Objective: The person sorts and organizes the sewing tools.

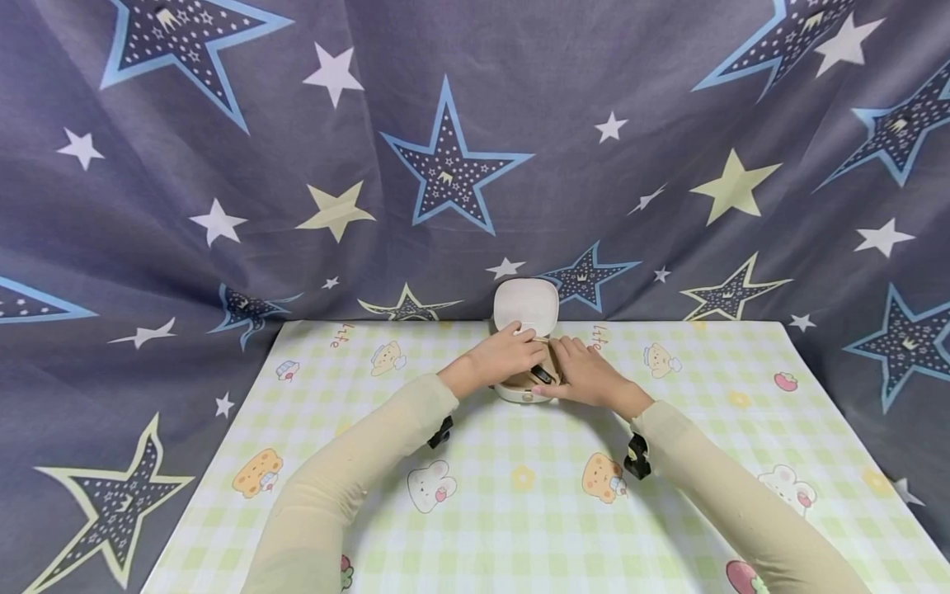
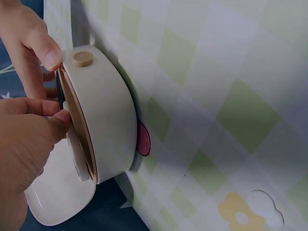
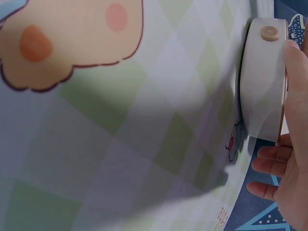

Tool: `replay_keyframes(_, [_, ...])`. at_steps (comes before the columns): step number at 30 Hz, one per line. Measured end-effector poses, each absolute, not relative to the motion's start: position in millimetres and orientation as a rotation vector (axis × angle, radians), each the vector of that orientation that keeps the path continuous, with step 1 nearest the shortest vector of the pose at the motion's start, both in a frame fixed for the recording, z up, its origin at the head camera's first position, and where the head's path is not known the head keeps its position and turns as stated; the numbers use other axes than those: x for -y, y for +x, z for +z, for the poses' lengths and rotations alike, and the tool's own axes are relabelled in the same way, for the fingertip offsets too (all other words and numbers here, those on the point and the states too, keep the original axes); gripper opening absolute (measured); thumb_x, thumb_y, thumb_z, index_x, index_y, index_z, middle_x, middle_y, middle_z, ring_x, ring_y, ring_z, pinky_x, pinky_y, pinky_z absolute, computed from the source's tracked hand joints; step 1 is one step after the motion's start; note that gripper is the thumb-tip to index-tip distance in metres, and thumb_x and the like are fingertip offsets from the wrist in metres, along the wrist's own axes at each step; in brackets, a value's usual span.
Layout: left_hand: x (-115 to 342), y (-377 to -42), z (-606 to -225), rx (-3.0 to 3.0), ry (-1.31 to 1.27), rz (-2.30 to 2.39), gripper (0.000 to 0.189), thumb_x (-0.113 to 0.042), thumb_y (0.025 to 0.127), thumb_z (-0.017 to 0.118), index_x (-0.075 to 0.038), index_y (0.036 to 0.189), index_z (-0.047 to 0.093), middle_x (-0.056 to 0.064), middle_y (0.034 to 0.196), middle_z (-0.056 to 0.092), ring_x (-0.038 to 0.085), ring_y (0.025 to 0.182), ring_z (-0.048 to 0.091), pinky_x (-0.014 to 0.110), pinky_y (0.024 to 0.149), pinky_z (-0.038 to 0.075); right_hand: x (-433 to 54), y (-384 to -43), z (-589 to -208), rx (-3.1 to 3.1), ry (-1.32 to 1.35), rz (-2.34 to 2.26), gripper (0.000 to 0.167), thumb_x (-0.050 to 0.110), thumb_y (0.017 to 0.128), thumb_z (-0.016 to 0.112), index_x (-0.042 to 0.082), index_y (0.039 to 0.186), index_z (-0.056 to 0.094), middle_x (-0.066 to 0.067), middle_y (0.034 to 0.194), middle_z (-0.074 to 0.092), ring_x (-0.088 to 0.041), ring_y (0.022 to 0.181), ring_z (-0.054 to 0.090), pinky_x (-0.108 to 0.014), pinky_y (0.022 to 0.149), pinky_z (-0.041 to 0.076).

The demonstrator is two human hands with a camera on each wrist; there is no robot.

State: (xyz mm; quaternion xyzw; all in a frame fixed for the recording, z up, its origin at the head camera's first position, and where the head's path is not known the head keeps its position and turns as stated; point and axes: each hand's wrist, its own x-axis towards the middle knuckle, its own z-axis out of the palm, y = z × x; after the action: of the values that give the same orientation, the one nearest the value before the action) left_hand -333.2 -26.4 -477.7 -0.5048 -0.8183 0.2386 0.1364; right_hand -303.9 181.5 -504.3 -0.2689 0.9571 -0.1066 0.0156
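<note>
A white box point(image 1: 515, 394) with rounded corners stands at the table's far edge. Its lid point(image 1: 525, 304) is tipped up behind it, and a tan lining shows inside. A round gold-toned button point(image 2: 82, 58) marks the front wall. My left hand point(image 1: 508, 356) reaches over the opening; in the left wrist view its thumb and forefinger pinch a slim white piece point(image 2: 77, 151) beside a dark strip. From above, a small black object point(image 1: 543, 374) lies in the opening, its kind unclear. My right hand point(image 1: 590, 375) holds the box's right side, thumb on the front rim.
A pale green checked cloth point(image 1: 519, 520) printed with cartoon animals covers the table. Directly behind the table's far edge hangs a dark blue curtain point(image 1: 460, 264) with stars. Black wrist bands point(image 1: 637, 456) hang below the sleeves.
</note>
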Motion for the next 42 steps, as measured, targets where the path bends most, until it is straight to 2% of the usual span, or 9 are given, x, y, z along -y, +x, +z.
replay_keyframes(24, [25.4, -336.0, -477.2, 2.472, -1.476, 0.648, 0.032, -0.023, 0.105, 0.053, -0.022, 0.136, 0.058, -0.007, 0.138, 0.063, 0.016, 0.121, 0.054, 0.040, 0.105, 0.041, -182.7, -304.1, -504.9, -2.972, -0.858, -0.361, 0.104, 0.070, 0.089, 0.062, -0.005, 0.155, 0.032, -0.025, 0.144, 0.049, -0.040, 0.129, 0.051, -0.065, 0.101, 0.046])
replay_keyframes(32, [26.3, -336.0, -477.1, 2.480, -1.469, 0.569, 0.030, -0.024, 0.102, 0.058, -0.022, 0.132, 0.061, -0.006, 0.132, 0.065, 0.017, 0.117, 0.056, 0.039, 0.101, 0.044, -182.6, -304.5, -504.0, -2.968, -0.866, -0.379, 0.103, 0.069, 0.089, 0.063, -0.004, 0.155, 0.033, -0.024, 0.143, 0.051, -0.039, 0.126, 0.052, -0.064, 0.100, 0.047])
replay_keyframes(42, [28.6, -333.7, -471.0, 2.619, -1.397, 0.479, 0.034, -0.024, 0.101, 0.063, -0.024, 0.135, 0.060, -0.005, 0.133, 0.065, 0.018, 0.118, 0.055, 0.039, 0.101, 0.042, -183.1, -303.8, -505.6, -2.980, -0.878, -0.380, 0.101, 0.067, 0.089, 0.064, -0.005, 0.153, 0.034, -0.024, 0.138, 0.053, -0.038, 0.122, 0.054, -0.060, 0.097, 0.049])
